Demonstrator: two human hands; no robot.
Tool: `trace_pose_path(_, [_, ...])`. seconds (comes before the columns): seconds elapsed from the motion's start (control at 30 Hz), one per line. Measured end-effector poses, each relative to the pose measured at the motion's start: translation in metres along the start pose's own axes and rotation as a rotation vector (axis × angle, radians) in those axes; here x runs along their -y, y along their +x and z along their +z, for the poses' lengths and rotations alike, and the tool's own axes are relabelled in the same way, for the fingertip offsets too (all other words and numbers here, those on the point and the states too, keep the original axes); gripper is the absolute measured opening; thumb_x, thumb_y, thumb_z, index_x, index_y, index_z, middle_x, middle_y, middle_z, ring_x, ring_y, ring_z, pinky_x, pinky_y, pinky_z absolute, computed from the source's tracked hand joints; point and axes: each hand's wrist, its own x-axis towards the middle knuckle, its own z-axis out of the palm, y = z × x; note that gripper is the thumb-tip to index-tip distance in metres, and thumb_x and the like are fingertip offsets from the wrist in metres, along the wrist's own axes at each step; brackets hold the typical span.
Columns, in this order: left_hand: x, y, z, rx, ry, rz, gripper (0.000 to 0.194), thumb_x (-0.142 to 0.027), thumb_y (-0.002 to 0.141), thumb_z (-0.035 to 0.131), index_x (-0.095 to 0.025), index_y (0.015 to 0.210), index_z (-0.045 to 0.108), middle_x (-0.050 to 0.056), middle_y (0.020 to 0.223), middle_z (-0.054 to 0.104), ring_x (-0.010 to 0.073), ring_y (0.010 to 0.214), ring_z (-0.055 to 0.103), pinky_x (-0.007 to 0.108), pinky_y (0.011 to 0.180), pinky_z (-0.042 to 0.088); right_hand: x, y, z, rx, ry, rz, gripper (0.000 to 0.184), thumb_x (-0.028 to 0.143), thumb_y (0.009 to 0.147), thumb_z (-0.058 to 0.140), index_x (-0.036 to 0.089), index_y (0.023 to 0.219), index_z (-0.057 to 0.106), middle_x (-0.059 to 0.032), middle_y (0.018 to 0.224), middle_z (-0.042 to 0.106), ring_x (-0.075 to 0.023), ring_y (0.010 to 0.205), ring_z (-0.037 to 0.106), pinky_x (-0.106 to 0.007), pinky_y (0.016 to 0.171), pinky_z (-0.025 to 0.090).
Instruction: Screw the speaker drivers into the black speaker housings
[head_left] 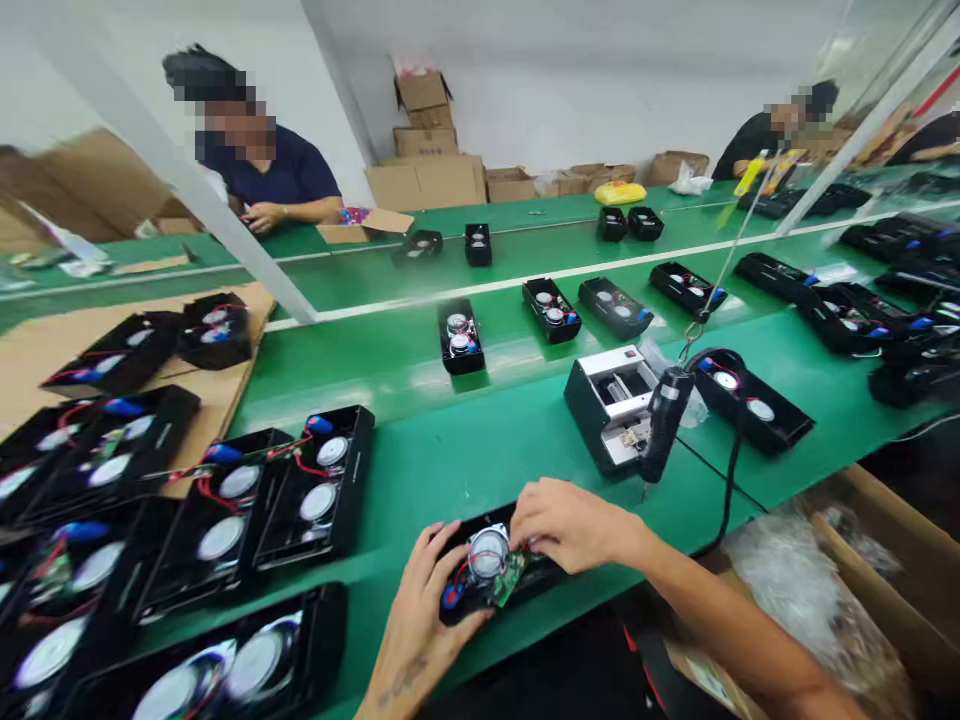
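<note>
Left hand (424, 610), right hand (570, 525) partly hide black speaker housing (544, 580).

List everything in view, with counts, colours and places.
Speaker cases: many, black, on the green bench
Speaker: one, silver, in the nearest case
Circuit board: one, green, beside that speaker
Open box: one, white and black, right of the nearest case
Hanging tool: one, black, above the bench
Cardboard boxes: several, brown, by the far wall
Co-workers: at least two, dark shirts, beyond the bench
Left hand: one, on the nearest case
Right hand: one, over the circuit board
</note>
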Motion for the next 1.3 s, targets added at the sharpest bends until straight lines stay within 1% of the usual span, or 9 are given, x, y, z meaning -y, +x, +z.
trace_pose_path(0.2, [-0.021, 0.003, 0.014, -0.104, -0.104, -0.047, 0.064, -0.035, 0.092, 0.082, -0.026, 0.147, 0.051, 0.019, 0.152, 0.063, 0.0414, 0.151, 0.055, 0.064, 0.112, 0.060, 0.004, -0.013, 0.031, 0.085, -0.066, -0.006, 0.019, 0.014, 0.106, 0.065, 0.021, 0.118, 0.078, -0.0058, 0.116, 0.085, -0.0220, 0.114, 0.070, -0.039, 0.095, 0.049])
trace_pose_path(0.33, [-0.031, 0.009, 0.007, -0.128, -0.114, -0.015, 0.056, -0.029, 0.098, 0.077, -0.026, 0.147, 0.050, 0.022, 0.165, 0.051, 0.0430, 0.163, 0.039, 0.075, 0.119, 0.050, -0.008, -0.015, 0.037, -0.215, 0.088, 0.045, 0.021, 0.015, 0.107, 0.065, 0.017, 0.121, 0.079, -0.0087, 0.113, 0.087, -0.0194, 0.104, 0.078, -0.034, 0.095, 0.055])
trace_pose_path(0.4, [-0.033, 0.011, 0.004, -0.102, -0.073, 0.021, 0.050, -0.027, 0.097, 0.078, -0.026, 0.140, 0.055, 0.023, 0.169, 0.045, 0.0455, 0.166, 0.033, 0.081, 0.121, 0.043, -0.007, -0.018, 0.035, -0.298, 0.091, 0.063, 0.023, 0.012, 0.107, 0.063, 0.018, 0.122, 0.080, -0.0082, 0.112, 0.088, -0.0191, 0.100, 0.079, -0.032, 0.092, 0.056])
trace_pose_path(0.53, [-0.036, 0.014, 0.002, -0.008, 0.028, 0.081, 0.034, -0.028, 0.093, 0.081, -0.022, 0.124, 0.066, 0.023, 0.169, 0.047, 0.0480, 0.166, 0.031, 0.081, 0.124, 0.039, 0.009, -0.022, 0.024, -0.029, -0.102, 0.001, 0.028, 0.005, 0.099, 0.062, 0.020, 0.115, 0.079, -0.0040, 0.109, 0.087, -0.0210, 0.091, 0.075, -0.037, 0.085, 0.049])
trace_pose_path(0.67, [-0.042, 0.016, 0.001, 0.039, 0.032, 0.091, 0.012, -0.022, 0.095, 0.077, -0.023, 0.106, 0.072, 0.014, 0.161, 0.061, 0.0441, 0.167, 0.033, 0.078, 0.130, 0.034, 0.024, -0.020, 0.020, 0.167, -0.162, 0.026, 0.024, 0.004, 0.096, 0.062, 0.017, 0.109, 0.077, -0.0062, 0.108, 0.084, -0.0204, 0.091, 0.071, -0.038, 0.083, 0.043])
trace_pose_path(0.87, [-0.047, 0.019, -0.002, 0.126, 0.034, 0.091, 0.012, -0.025, 0.095, 0.078, -0.023, 0.107, 0.077, 0.008, 0.155, 0.068, 0.0452, 0.168, 0.029, 0.080, 0.132, 0.029, 0.031, -0.022, 0.028, 0.166, -0.232, 0.055, 0.016, 0.009, 0.103, 0.060, 0.015, 0.107, 0.074, -0.0070, 0.102, 0.080, -0.0229, 0.094, 0.067, -0.039, 0.086, 0.043])
trace_pose_path(1.0, [-0.045, 0.017, 0.003, 0.154, 0.026, 0.098, 0.030, -0.036, 0.088, 0.088, -0.024, 0.114, 0.079, 0.007, 0.150, 0.072, 0.0486, 0.166, 0.032, 0.084, 0.134, 0.013, 0.032, -0.025, 0.030, 0.186, -0.139, 0.040, 0.017, 0.009, 0.096, 0.064, 0.017, 0.107, 0.074, -0.0047, 0.103, 0.079, -0.0219, 0.091, 0.066, -0.038, 0.087, 0.045])
trace_pose_path(1.1, [-0.044, 0.017, 0.006, 0.156, 0.041, 0.130, 0.031, -0.040, 0.087, 0.089, -0.024, 0.111, 0.081, 0.006, 0.149, 0.072, 0.0519, 0.166, 0.027, 0.086, 0.134, 0.001, 0.034, -0.027, 0.033, 0.151, -0.129, 0.074, 0.020, 0.013, 0.092, 0.066, 0.016, 0.111, 0.073, -0.0068, 0.105, 0.078, -0.0240, 0.095, 0.068, -0.038, 0.093, 0.046])
trace_pose_path(1.3, [-0.032, 0.031, 0.006, 0.179, 0.001, 0.162, 0.026, -0.044, 0.094, 0.082, -0.026, 0.113, 0.081, 0.004, 0.147, 0.074, 0.0542, 0.164, 0.030, 0.092, 0.129, 0.004, 0.037, -0.017, 0.034, 0.154, -0.239, 0.081, 0.023, 0.005, 0.090, 0.060, 0.013, 0.108, 0.071, -0.0106, 0.104, 0.078, -0.0261, 0.096, 0.069, -0.040, 0.092, 0.047])
